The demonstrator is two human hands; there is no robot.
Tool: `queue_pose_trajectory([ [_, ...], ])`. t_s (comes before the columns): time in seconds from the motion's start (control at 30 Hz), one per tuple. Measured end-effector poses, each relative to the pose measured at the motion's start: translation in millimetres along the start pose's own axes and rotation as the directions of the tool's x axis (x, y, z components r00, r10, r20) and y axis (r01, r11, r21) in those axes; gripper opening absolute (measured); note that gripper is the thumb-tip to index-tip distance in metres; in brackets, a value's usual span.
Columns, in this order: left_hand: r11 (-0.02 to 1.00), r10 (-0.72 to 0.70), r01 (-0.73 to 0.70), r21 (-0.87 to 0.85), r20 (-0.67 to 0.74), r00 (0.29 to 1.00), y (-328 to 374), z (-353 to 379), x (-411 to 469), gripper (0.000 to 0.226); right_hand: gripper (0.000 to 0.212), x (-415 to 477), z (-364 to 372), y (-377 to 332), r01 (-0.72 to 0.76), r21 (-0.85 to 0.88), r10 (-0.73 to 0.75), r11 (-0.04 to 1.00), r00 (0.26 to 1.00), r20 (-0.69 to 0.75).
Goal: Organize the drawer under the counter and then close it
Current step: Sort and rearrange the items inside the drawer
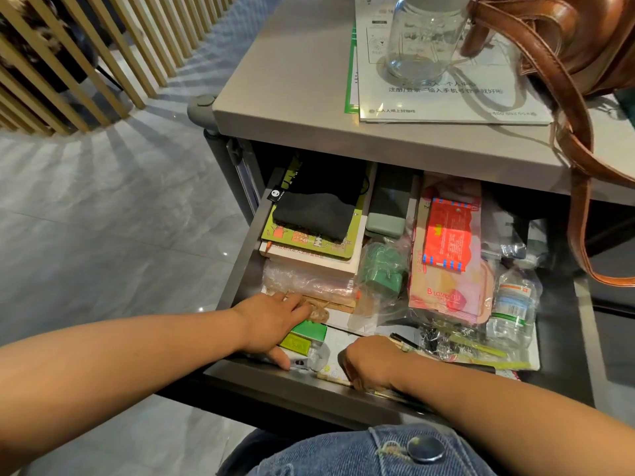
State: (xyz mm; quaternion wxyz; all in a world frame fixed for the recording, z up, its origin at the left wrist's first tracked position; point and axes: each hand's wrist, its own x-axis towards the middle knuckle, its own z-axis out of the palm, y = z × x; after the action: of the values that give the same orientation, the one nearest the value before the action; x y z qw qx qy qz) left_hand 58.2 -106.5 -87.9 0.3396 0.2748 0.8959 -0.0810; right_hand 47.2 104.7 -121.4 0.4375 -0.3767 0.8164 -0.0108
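Observation:
The grey drawer (247,371) under the counter (292,80) stands pulled out and full. My left hand (271,326) lies at its front left, fingers stretched onto a tan bundle (318,312), palm over a green box (311,330) and a yellow-green box (296,344). My right hand (369,362) is at the front middle, knuckles up, fingers curled down round a pale flat sheet (331,375) along the front wall. Behind lie a stack of books (309,259) with a black cloth (319,207) on top.
Further right in the drawer are a green item in a clear bag (381,273), pink and red packets (446,290), a plastic bottle (513,304) and a pen (402,339). On the counter stand a glass jar (422,39), papers (446,104) and a brown leather bag (567,46).

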Motion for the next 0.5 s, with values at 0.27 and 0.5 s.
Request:
queue_pose_trajectory([
  [0.27, 0.986, 0.164, -0.154, 0.063, -0.213, 0.963, 10.5, -11.5, 3.6, 0.068, 0.026, 6.4, -0.8, -7.1, 0.016, 0.247, -0.002, 0.969, 0.998, -0.057],
  [0.5, 0.974, 0.211, -0.190, 0.123, -0.188, 0.959, 10.8, -14.0, 12.0, 0.050, 0.035, -10.2, -10.6, 13.6, -0.034, 0.384, 0.035, 0.923, 0.999, 0.003],
])
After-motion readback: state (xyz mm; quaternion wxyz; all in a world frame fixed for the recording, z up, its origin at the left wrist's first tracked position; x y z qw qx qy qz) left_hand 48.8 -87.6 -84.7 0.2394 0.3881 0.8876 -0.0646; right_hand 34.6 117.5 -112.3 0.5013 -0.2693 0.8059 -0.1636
